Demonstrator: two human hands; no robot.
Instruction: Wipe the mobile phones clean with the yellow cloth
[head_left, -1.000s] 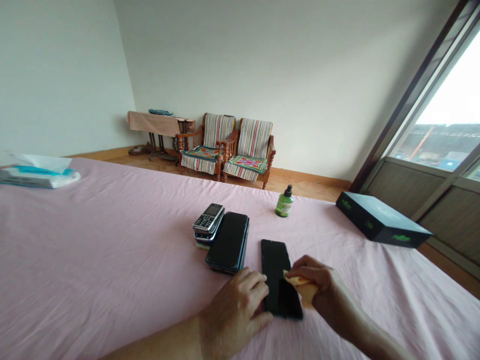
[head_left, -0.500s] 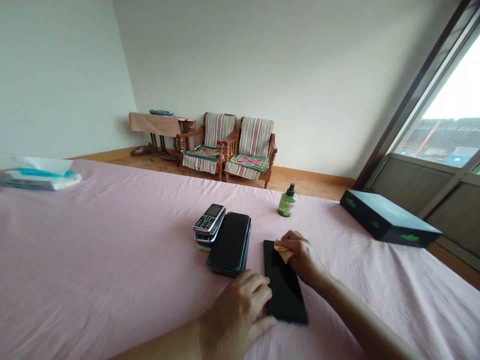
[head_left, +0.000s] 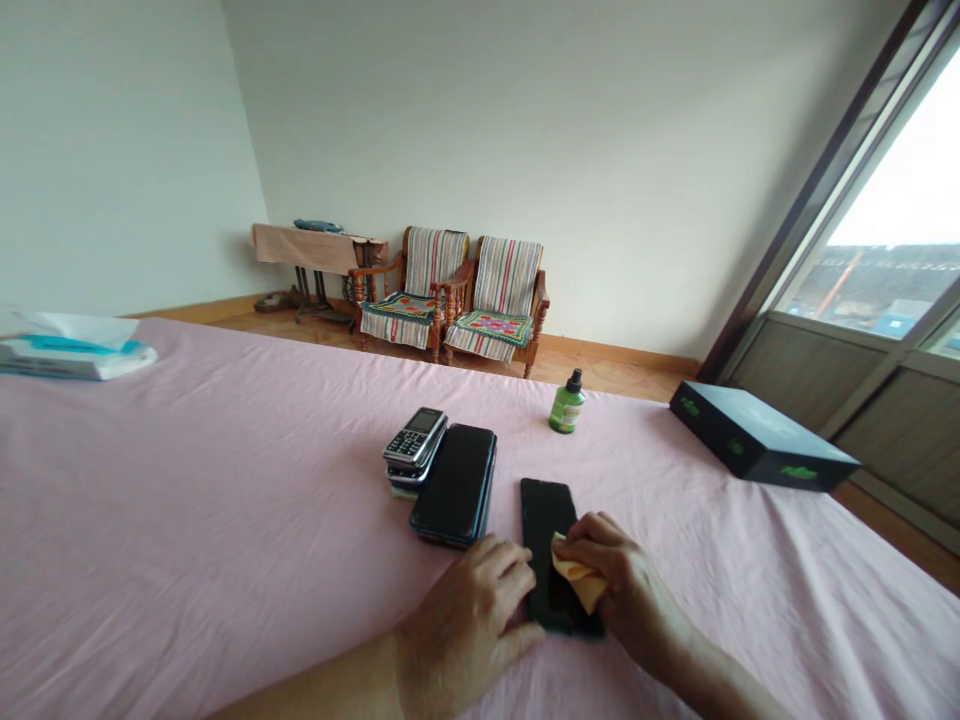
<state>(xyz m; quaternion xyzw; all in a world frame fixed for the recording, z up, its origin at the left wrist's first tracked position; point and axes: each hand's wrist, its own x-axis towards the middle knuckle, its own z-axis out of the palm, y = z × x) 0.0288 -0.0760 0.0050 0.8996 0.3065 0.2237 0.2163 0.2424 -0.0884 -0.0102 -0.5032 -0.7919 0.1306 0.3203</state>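
A black phone lies flat, screen up, on the pink cloth. My right hand is closed on a folded yellow cloth, which presses on the phone's right side about midway down. At the phone's left edge my left hand rests with its fingers apart, fingertips touching the edge, holding nothing. Left of the phone are a stack of dark smartphones and, against it, a stack of smaller phones topped by a keypad phone.
Beyond the phones stands a green bottle with a black cap. A black box lies at the right, a tissue pack at the far left. Two wooden chairs and a draped table stand by the wall.
My right hand has moved the yellow cloth down the phone, from near its top towards me. My left hand stays at the left edge. The whole view has shifted slightly.
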